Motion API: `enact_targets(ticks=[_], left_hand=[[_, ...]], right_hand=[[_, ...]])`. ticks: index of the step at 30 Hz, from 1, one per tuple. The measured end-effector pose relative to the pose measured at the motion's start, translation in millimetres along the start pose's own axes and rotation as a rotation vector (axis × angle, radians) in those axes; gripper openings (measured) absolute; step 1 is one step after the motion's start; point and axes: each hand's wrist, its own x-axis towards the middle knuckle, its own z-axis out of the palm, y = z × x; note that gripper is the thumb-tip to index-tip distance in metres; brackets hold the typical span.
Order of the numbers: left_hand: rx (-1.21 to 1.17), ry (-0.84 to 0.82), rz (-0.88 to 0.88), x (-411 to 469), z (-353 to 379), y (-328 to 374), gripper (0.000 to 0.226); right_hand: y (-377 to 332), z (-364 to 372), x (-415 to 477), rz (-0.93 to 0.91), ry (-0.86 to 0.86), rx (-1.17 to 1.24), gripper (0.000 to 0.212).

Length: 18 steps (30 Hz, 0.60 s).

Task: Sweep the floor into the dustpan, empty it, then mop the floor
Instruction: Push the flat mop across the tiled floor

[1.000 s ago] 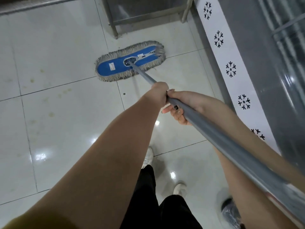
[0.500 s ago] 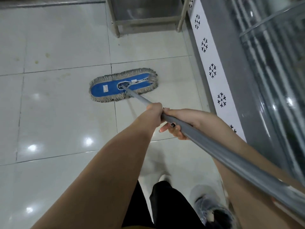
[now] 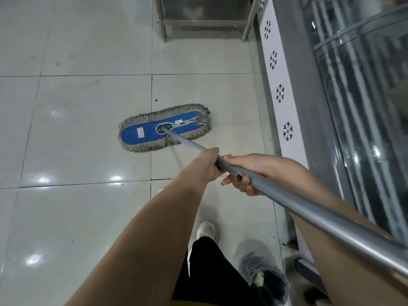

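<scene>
**Step:** mopping, the closing stage of the task, is judged to be in hand.

**Mop head** (image 3: 141,134): a blue pad with a grey fringe, laid flat on the tiled floor (image 3: 77,217). It is set across a grout line, well apart from the feet and near the white snowflake-marked panel (image 3: 278,111) of the glass-fronted cabinet (image 3: 357,107).

**Handle** (image 3: 287,196): a grey pole, slanted from the pad back to the lower right edge of view.

**Left hand** (image 3: 205,167): the fingers are curled round the handle, lower on the pole. The arm is stretched forward, nearly straight.

**Right hand** (image 3: 247,173): the handle is wrapped from beneath, just behind the left hand, with the two nearly touching. The forearm is held alongside the pole.

**Next move:** yellowish stains (image 3: 92,82) and a dark speck (image 3: 156,100) are noted beyond the pad. A push forward and leftward is judged to be called for, with the pad kept flat and clear of the metal frame's legs (image 3: 163,29).
</scene>
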Motion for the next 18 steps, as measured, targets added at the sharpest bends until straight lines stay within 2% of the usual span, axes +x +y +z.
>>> enact_targets(ticks=[7,18], left_hand=[[-0.14,-0.074,0.002,16,-6,24,0.028],[-0.334,-0.1,0.061,41,-8,90,0.019]], right_hand=[[-34,-8,1,0.04,0.014,-0.091,0.062],[-114,-16,2,0.073,-0.024,-0.261,0.069]])
